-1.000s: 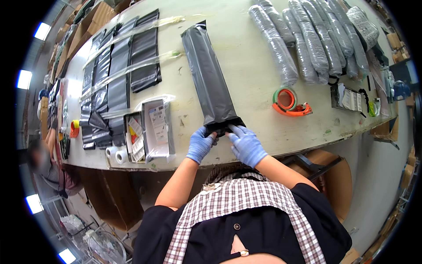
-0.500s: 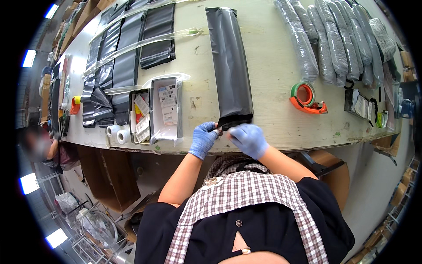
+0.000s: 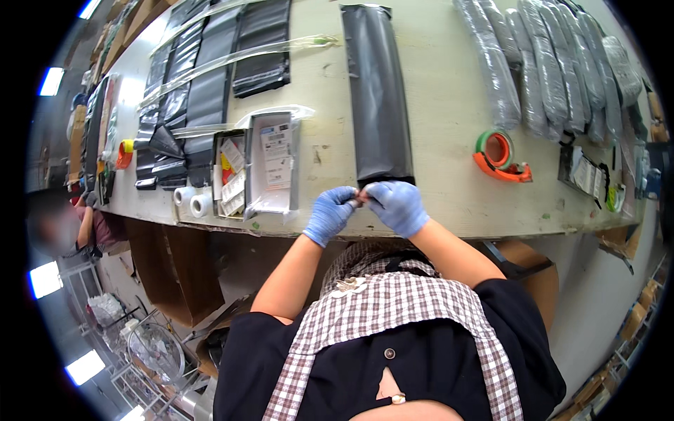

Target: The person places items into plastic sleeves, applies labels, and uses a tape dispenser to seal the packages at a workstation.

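- In the head view, we see the long black packet (image 3: pixel 380 98) lying on the table (image 3: pixel 449 203), its near end at our hands and its far end pointing away from us.
- Our left hand (image 3: pixel 331 216) and right hand (image 3: pixel 398 210), both in blue gloves, meet at that end's left corner; the fingertips are bent inward and together, but we cannot tell whether they pinch anything.
- We judge that an uneven pull there could skew the packet or crease its end, since both hands work at one corner.
- A hard tug could also stretch or tear the black film, if it is as thin as it looks.
- The table's near edge runs just below our hands, so pulling toward us leaves little support.
- On the left, the open grey box (image 3: pixel 261 199) stands near our left hand and limits a sideways sweep.
- On the right, bare tabletop reaches to the orange tape dispenser (image 3: pixel 518 175), with grey wrapped rolls (image 3: pixel 547 77) beyond; we have more room that way.
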`<state>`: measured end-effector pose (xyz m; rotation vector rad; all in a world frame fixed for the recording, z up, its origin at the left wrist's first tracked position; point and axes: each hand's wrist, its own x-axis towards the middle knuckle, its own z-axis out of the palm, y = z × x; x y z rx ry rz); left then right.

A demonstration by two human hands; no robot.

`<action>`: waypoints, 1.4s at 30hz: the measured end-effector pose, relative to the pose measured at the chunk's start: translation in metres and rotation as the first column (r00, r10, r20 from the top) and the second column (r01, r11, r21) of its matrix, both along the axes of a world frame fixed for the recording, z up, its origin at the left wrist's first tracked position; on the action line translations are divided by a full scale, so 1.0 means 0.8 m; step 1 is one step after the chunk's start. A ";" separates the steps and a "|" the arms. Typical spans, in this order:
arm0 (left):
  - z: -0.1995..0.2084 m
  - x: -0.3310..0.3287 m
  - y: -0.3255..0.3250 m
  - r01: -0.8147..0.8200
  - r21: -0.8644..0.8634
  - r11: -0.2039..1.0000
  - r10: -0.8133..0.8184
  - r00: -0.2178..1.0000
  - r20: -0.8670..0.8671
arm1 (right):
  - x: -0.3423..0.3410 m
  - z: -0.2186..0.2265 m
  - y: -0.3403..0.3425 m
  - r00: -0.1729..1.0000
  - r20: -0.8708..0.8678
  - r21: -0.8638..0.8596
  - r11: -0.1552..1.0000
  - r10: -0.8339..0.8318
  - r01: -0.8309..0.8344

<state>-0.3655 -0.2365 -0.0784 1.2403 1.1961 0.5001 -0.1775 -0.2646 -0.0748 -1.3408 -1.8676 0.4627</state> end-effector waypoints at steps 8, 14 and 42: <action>-0.007 -0.020 -0.010 0.107 0.039 0.994 -0.100 0.984 -0.147 | 0.218 0.024 -0.204 0.837 0.448 -0.862 0.399 0.314 0.312; 0.000 -0.009 0.034 0.451 0.871 0.193 0.161 0.861 -0.482 | 0.199 0.071 -0.145 0.804 0.553 -0.294 0.852 -0.219 0.434; -0.006 0.022 -0.146 -0.211 -0.651 0.729 0.233 0.971 -0.054 | 0.067 -0.015 -0.197 0.594 -0.319 -0.914 0.406 -0.738 0.013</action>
